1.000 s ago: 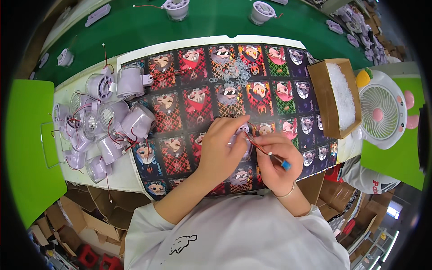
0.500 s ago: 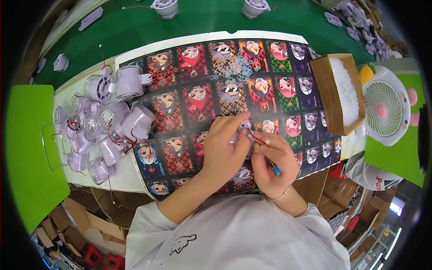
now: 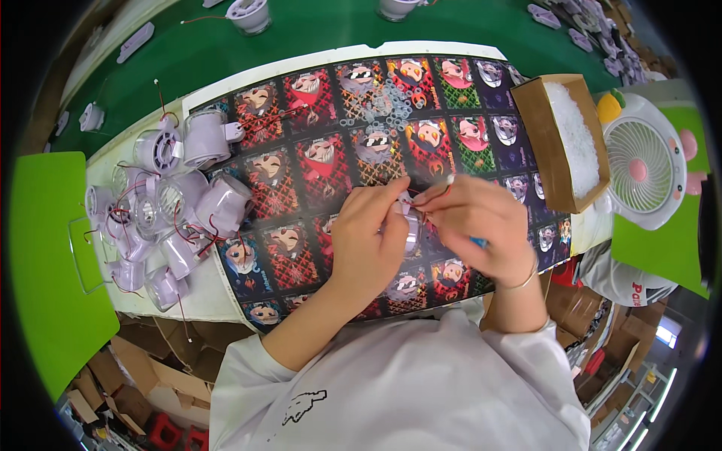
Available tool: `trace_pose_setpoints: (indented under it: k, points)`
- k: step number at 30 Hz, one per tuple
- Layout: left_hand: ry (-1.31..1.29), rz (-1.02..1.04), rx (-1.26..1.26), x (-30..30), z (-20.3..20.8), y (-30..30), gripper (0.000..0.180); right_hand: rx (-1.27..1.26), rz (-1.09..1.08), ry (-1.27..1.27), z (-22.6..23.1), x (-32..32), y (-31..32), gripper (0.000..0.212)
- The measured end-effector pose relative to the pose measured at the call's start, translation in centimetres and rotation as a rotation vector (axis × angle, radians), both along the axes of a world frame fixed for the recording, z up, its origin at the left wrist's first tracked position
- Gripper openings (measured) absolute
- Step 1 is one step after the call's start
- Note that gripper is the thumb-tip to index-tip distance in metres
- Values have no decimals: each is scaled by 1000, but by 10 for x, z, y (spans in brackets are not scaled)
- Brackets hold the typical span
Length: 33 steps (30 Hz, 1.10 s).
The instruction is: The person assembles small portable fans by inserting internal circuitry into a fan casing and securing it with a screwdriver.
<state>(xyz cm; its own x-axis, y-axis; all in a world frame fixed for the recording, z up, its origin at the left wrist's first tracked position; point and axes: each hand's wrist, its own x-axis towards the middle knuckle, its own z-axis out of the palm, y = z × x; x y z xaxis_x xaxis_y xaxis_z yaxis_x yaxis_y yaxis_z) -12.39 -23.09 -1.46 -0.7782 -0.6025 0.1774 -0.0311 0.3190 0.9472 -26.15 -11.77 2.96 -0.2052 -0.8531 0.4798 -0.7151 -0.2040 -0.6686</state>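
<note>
My left hand is closed around a small lilac plastic housing above the printed sheet, and its fingers cover much of the part. On the other side of it my right hand pinches a thin red and black wire lead that comes from the housing. A white connector at the lead's end sticks up by the right fingers. From the right palm shows a small blue piece, apparently the end of a tool tucked there; the rest is hidden.
Several lilac motor housings with loose leads are heaped at the left. Small clear rings lie on the printed sheet. At the right stand an open cardboard box of clear pieces and a white fan. Behind runs a green belt.
My right hand has turned over and risen, drawing the wire lead up from the housing. My left hand keeps its hold. The whole view has shifted slightly.
</note>
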Motion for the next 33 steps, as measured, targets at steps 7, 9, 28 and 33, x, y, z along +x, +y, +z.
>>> trace_pose_setpoints:
  k: [7,9,28,33]
  points:
    - [-46,-1,46,2,3,-1,26,149,-151,-266,19,-27,-4,13]
    - [-59,3,67,5,4,-1,27,166,-394,-55,12,-37,17,16]
    - [472,-116,144,39,10,0,27,372,-244,-31,1,-30,-35,22]
    - [398,-176,199,34,21,5,35,346,-239,358,-38,-36,-55,11]
